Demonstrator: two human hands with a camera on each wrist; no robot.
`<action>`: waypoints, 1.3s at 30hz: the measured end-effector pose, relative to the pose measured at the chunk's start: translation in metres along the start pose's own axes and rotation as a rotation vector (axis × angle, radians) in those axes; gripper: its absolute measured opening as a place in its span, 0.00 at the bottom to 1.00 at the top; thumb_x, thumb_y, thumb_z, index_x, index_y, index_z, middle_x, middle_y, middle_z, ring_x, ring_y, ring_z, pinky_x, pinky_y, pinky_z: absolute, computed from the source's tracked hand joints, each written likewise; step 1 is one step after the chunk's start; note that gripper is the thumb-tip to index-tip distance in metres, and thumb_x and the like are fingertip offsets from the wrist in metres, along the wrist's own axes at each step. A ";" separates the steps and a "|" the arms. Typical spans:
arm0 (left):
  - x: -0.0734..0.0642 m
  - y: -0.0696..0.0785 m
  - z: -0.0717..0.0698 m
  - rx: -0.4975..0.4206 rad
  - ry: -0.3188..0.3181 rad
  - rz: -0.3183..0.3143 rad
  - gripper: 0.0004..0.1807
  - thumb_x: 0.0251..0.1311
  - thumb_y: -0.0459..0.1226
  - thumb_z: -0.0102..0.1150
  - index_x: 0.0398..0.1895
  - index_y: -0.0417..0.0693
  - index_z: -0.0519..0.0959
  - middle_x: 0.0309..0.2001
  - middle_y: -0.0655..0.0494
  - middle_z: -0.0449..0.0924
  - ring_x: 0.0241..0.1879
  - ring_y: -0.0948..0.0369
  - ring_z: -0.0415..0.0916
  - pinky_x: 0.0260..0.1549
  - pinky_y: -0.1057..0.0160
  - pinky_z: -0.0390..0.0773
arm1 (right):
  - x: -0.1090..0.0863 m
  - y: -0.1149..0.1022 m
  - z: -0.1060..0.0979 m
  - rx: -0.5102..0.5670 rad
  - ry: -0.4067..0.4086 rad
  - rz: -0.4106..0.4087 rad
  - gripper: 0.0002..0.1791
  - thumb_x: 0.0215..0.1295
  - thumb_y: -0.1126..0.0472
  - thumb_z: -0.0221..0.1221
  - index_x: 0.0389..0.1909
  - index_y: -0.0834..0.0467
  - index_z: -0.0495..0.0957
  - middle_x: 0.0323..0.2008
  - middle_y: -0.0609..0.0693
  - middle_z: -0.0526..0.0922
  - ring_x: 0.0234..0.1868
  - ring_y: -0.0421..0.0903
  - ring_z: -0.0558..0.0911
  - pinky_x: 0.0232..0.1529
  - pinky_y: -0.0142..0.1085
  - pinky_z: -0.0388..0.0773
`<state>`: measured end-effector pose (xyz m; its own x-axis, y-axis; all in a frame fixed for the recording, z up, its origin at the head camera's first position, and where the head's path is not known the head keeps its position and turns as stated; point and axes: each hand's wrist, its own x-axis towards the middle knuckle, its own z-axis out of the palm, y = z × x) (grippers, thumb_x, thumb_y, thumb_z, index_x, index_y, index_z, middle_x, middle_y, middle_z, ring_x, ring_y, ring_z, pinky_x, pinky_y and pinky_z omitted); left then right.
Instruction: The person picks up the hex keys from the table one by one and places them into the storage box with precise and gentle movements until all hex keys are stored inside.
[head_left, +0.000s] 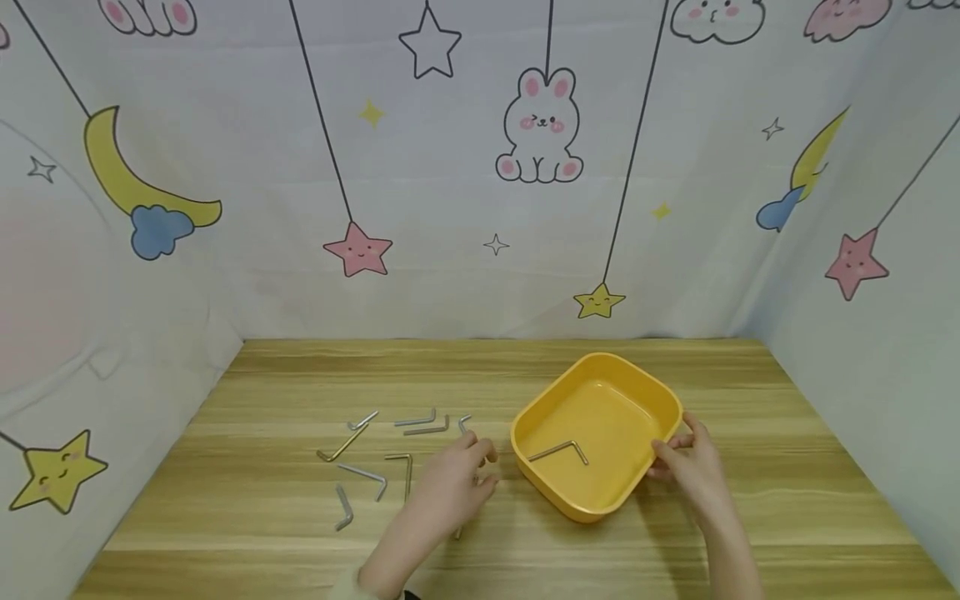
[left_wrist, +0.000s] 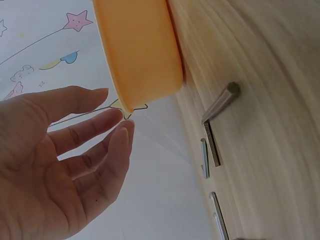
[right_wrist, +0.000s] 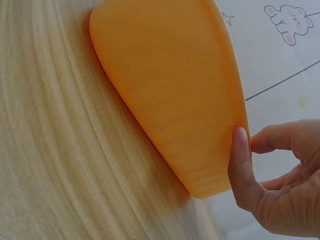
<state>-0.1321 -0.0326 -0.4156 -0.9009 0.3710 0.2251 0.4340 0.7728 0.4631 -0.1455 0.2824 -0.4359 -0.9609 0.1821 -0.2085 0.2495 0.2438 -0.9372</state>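
Observation:
A yellow plastic bin [head_left: 622, 421] stands on the table, one L-shaped hex key [head_left: 551, 452] lying inside it. My right hand [head_left: 693, 471] pinches the bin's rim at its right side between thumb and fingers; in the right wrist view the thumb [right_wrist: 240, 150] lies against the wall. Just left of the bin, my left hand [head_left: 450, 483] hovers over the table with loosely bent fingers and holds nothing. The left wrist view shows its fingers apart, near the bin's edge in the picture. A hex key [left_wrist: 220, 103] lies below that hand, partly hidden in the head view.
Several more hex keys, silver and brassy, lie scattered left of the left hand, among them a brassy one [head_left: 345, 443] and a short grey one [head_left: 344, 508]. The wooden table [head_left: 720, 375] is bordered by a printed cloth [head_left: 450, 183] at the back and sides.

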 end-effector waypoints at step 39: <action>0.002 -0.007 0.027 0.285 -0.274 -0.154 0.26 0.43 0.25 0.64 0.50 0.44 0.75 0.39 0.44 0.81 0.31 0.53 0.77 0.27 0.58 0.78 | -0.001 -0.001 0.001 0.004 0.002 -0.001 0.45 0.67 0.70 0.50 0.74 0.65 0.30 0.42 0.54 0.62 0.28 0.34 0.77 0.34 0.29 0.83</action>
<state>-0.1371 -0.0234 -0.4410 -0.9391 0.3337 -0.0824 0.3111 0.9271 0.2088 -0.1451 0.2810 -0.4351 -0.9609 0.1839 -0.2072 0.2483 0.2399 -0.9385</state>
